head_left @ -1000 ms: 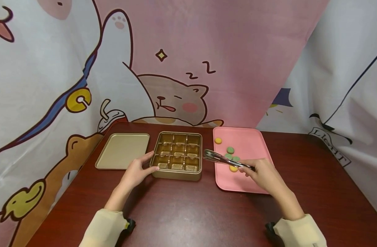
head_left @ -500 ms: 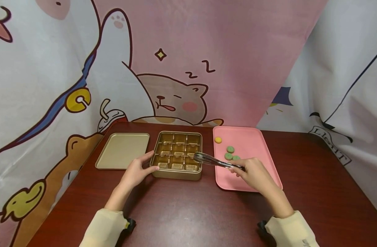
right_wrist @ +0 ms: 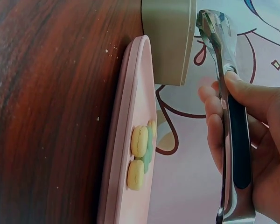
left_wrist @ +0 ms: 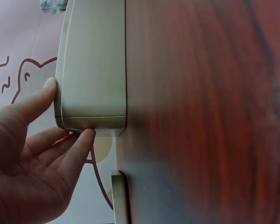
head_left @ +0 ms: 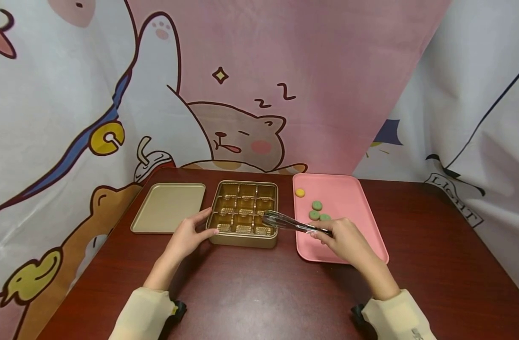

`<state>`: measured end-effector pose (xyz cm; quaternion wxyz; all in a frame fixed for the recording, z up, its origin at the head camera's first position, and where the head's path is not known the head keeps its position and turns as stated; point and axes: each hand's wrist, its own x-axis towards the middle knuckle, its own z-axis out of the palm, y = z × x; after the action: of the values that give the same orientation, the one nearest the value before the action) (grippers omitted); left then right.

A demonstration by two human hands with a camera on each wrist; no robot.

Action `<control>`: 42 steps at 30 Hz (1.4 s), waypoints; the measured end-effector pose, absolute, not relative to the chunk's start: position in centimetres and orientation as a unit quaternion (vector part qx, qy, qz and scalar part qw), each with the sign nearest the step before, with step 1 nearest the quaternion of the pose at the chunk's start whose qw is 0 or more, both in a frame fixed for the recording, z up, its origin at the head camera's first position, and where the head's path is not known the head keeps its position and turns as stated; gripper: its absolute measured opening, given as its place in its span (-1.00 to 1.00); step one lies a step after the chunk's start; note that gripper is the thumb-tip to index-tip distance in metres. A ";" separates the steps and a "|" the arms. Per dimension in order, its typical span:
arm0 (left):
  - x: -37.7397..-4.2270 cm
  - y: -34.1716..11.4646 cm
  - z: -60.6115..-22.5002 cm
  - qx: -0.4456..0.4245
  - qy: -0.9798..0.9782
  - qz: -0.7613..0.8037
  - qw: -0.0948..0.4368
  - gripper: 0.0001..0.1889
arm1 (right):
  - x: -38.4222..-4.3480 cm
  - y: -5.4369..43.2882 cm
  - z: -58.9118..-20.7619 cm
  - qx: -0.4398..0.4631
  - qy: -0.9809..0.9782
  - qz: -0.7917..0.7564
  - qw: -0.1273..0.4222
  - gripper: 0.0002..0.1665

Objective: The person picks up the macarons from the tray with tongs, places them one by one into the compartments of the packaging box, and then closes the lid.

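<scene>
We see a printed fabric backdrop (head_left: pixel 336 85) spanning the back, pink and white, with a sleeping cartoon bear drawn across it. In front of it stands a dark red-brown wooden counter (head_left: pixel 255 288), glossy near its front edge. On its right part we find a pink rectangular tray (head_left: pixel 348 198) with rounded corners. Left of the tray, apart from it, sits an open gold tin (head_left: pixel 242 241). A gold insert (head_left: pixel 245 206) inside it forms nine compartments, three rows of three. Beside the tin on the left lies a flat gold lid (head_left: pixel 170 208).

Our left hand (head_left: pixel 190 234) holds the tin's near left corner, thumb on the front rim and fingers against the left side. Our right hand (head_left: pixel 346 236), above the tray, has its fingers wrapped around metal tongs (right_wrist: pixel 239 144) with black grip panels. The tongs point left, their tips above the tin's right-hand column.

Smallest of all are the macarons on the tray: three green macarons (head_left: pixel 316 206) grouped near its middle left, one yellow macaron (head_left: pixel 300 192) by the left edge, and two more yellow ones (right_wrist: pixel 139 141) that we see only from the right wrist, side by side.
</scene>
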<state>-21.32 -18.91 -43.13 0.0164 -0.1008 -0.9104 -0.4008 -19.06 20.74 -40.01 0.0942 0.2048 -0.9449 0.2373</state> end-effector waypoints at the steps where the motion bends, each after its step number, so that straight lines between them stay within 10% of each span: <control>1: -21.3 -18.9 -43.1 -0.100 -0.910 -0.402 0.015 -0.29 | -19.1 20.7 -40.0 0.203 -0.945 0.239 0.093 -0.72; 42: -21.4 -19.0 -43.3 -0.101 -0.908 -0.406 0.016 -0.28 | -19.1 27.0 -38.7 0.134 -0.939 0.267 0.169 -0.55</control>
<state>-21.37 -18.98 -43.28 0.0162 -0.1007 -0.9082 -0.4060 -19.11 26.96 -38.68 0.1689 0.1339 -0.9392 0.2673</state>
